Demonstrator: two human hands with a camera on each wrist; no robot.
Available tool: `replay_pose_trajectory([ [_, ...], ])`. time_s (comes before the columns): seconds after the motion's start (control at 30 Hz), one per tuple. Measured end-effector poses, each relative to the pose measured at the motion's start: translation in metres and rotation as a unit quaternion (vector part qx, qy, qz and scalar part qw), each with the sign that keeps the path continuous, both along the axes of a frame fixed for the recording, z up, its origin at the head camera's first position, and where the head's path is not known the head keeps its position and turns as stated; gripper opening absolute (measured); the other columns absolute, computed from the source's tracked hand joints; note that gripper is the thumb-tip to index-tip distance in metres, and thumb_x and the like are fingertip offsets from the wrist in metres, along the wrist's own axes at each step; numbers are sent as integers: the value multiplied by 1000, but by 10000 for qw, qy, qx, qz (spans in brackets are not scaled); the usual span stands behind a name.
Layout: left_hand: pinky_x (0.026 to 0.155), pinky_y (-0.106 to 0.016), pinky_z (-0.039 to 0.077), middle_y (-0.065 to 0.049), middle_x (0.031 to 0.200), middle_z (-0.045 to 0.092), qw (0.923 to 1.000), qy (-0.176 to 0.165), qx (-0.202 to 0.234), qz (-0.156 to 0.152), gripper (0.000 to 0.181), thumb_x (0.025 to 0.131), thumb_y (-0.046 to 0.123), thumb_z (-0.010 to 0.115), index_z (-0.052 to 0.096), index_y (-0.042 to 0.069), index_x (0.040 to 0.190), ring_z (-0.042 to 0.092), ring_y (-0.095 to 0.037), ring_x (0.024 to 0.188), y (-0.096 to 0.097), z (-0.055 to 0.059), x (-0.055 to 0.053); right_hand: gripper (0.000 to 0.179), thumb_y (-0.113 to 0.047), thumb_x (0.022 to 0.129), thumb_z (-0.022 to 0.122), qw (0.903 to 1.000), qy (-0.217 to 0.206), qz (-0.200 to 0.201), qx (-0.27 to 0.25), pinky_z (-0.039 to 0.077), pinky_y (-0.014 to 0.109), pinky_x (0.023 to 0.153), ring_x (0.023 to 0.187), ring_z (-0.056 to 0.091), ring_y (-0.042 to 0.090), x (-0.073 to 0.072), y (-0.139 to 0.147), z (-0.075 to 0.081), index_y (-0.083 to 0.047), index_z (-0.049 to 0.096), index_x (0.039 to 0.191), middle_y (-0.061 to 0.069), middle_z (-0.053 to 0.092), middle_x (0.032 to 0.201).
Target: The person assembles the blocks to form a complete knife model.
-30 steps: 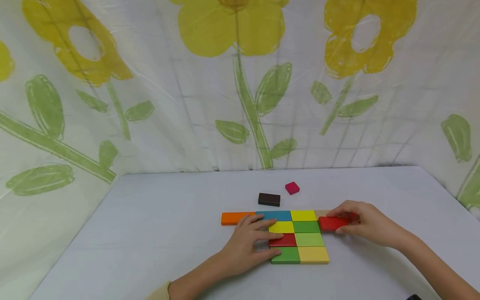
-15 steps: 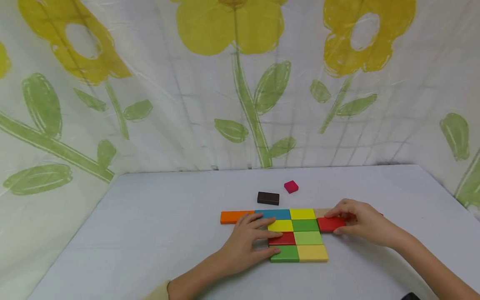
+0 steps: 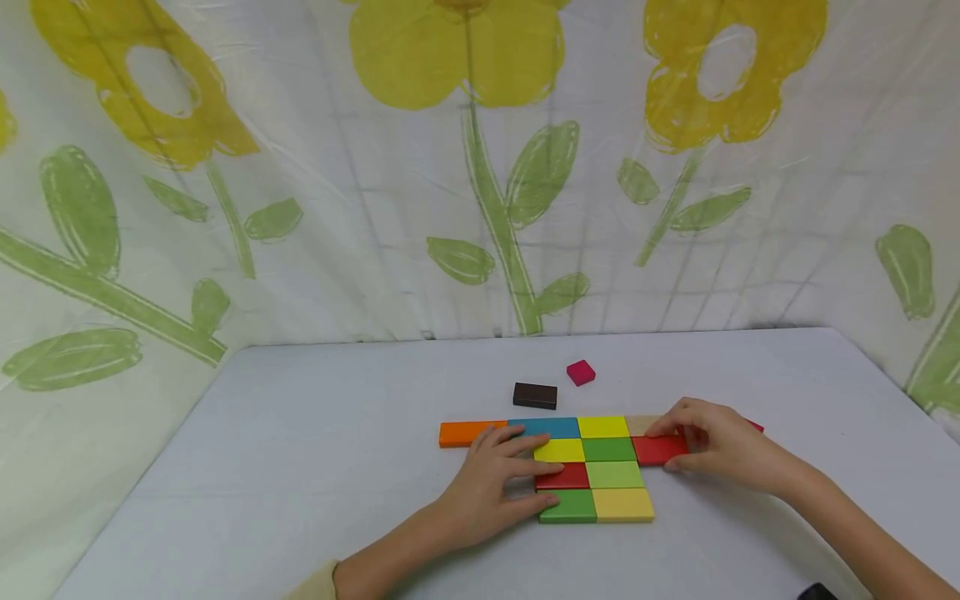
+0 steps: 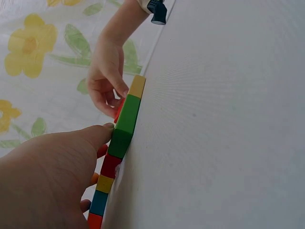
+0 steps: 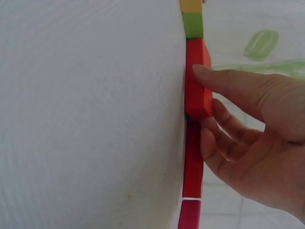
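Observation:
In the head view my right hand [image 3: 723, 442] pinches a red block [image 3: 658, 451] between thumb and fingers. That block lies flat at the right end of the second row, against a green block [image 3: 609, 450]. The right wrist view shows the thumb on the near side of the red block [image 5: 194, 88]. My left hand [image 3: 483, 487] rests at the left side of the rows with fingers spread. Its fingertips touch a blue block [image 3: 562, 428], a yellow block [image 3: 561, 451], a dark red block [image 3: 566, 477] and a green block [image 3: 573, 507].
The top row also has an orange block [image 3: 471, 433], a yellow block [image 3: 602, 427] and a beige block [image 3: 641, 425]. Another red piece [image 3: 753, 425] shows behind the right hand. A dark brown block [image 3: 535, 396] and a pink block [image 3: 581, 372] lie farther back, before the flowered curtain [image 3: 300, 275].
My right hand has shifted slightly left with the red block, which now sits flat beside the green block. More of the red piece behind that hand shows. The left hand stays in place.

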State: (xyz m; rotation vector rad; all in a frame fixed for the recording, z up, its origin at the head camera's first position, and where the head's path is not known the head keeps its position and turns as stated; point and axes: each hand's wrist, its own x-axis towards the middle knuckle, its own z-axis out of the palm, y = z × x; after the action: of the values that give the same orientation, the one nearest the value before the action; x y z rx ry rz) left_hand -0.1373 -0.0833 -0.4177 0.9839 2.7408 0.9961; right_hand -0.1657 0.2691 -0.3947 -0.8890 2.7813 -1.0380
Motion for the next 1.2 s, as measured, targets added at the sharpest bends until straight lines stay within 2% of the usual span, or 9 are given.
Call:
replay_pose_trajectory([
  [0.47,124,-64,25,3,155,58,10000,-20,-24,-19,36,97,41,76,77,28,131,38,-28,152,0,0,-1,33,-12,82,90,9997,-201,-109,2,46,22,63,77,51,8,0,-1,1,-10,76,113,-6,65,100],
  [1.0,123,-62,27,4,154,58,10000,8,6,-15,36,97,41,77,77,29,131,39,-27,151,0,0,0,33,-12,82,90,9997,-187,-125,-56,47,22,62,75,51,6,1,-1,2,-11,76,112,-7,61,92],
  [1.2,122,-63,27,4,154,59,10000,-10,27,-33,36,97,41,76,77,28,131,40,-28,150,0,0,-1,34,-14,83,90,9991,-368,-197,-81,48,22,63,77,52,7,2,1,3,-10,75,113,-6,63,95],
])
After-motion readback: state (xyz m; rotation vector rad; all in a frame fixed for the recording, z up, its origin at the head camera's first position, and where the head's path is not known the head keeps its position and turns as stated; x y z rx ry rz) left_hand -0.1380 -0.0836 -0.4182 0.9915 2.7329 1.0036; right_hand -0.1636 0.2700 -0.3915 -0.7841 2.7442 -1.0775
